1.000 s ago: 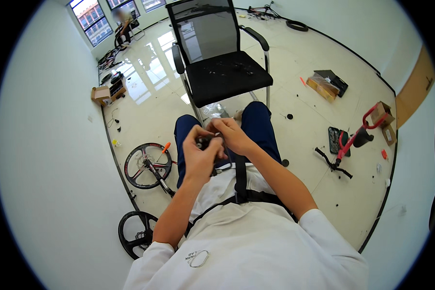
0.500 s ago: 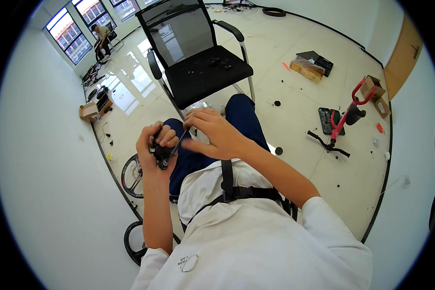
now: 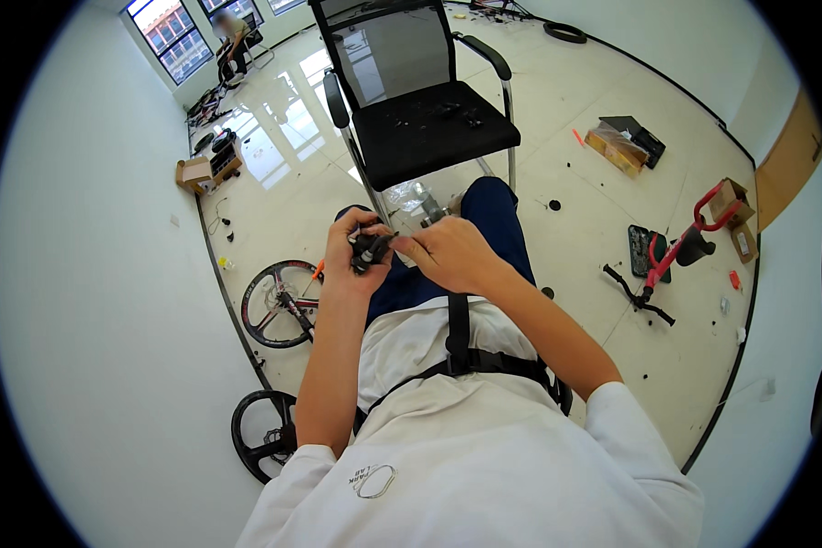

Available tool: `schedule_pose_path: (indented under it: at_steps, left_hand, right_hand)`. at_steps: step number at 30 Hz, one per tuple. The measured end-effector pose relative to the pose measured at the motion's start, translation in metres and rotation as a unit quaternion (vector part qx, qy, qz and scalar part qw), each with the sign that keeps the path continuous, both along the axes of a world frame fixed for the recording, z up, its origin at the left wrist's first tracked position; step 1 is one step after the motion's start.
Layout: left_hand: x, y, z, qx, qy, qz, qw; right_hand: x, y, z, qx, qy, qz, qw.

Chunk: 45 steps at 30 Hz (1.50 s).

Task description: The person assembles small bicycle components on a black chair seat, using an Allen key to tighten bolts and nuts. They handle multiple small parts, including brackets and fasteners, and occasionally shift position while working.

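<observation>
A small black mechanical part, with what looks like a metal fitting at its lower end, is gripped in my left hand over my lap. Its exact kind is too small to make out. My right hand is closed in a pinch at the part's right side, thumb and fingertips together. Whatever sits between those fingertips is mostly hidden. Just beyond my hands stands a black mesh-backed chair, with several small dark pieces lying on its seat.
On the left lie a spoked wheel, another black wheel and an open carton. To the right are a red bike frame, a tool case and a yellow box. A person sits far off by the windows.
The whole view has shifted, so the room sits further right. Both hands are closer together, and my right fingers have gone from spread along a thin dark rod to pinched against the part.
</observation>
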<state>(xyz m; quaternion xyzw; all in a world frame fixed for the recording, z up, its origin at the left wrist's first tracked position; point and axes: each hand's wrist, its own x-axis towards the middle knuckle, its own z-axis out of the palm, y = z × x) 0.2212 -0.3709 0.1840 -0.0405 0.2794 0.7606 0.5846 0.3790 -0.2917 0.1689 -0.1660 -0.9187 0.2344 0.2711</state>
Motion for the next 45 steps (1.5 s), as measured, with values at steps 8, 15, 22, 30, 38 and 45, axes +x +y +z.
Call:
schedule_pose_path:
  at_steps: [8,15,22,30,38,45]
  left_hand:
    - [0.036,-0.013,0.042,0.051,0.123,-0.070,0.989]
    - [0.061,-0.022,0.043,0.066,0.173,-0.129,0.974]
    - [0.075,-0.029,0.055,0.137,0.230,-0.197,0.943]
    - [0.054,-0.029,0.048,0.127,0.152,-0.094,0.976]
    - [0.083,-0.048,0.044,0.138,0.443,-0.180,0.867]
    - [0.104,-0.056,0.034,0.176,0.436,-0.188,0.862]
  right_hand:
    - [0.018,-0.022,0.022,-0.042,0.224,0.112,0.967]
    - [0.017,-0.026,-0.001,-0.005,0.407,0.121,0.905]
    - [0.032,-0.038,0.025,0.108,0.492,0.092,0.859]
    - [0.022,-0.031,0.012,-0.037,0.339,0.078,0.937]
    - [0.024,0.012,0.011,-0.368,0.492,0.161,0.773]
    - [0.036,0.030,0.018,-0.490,0.448,0.248,0.705]
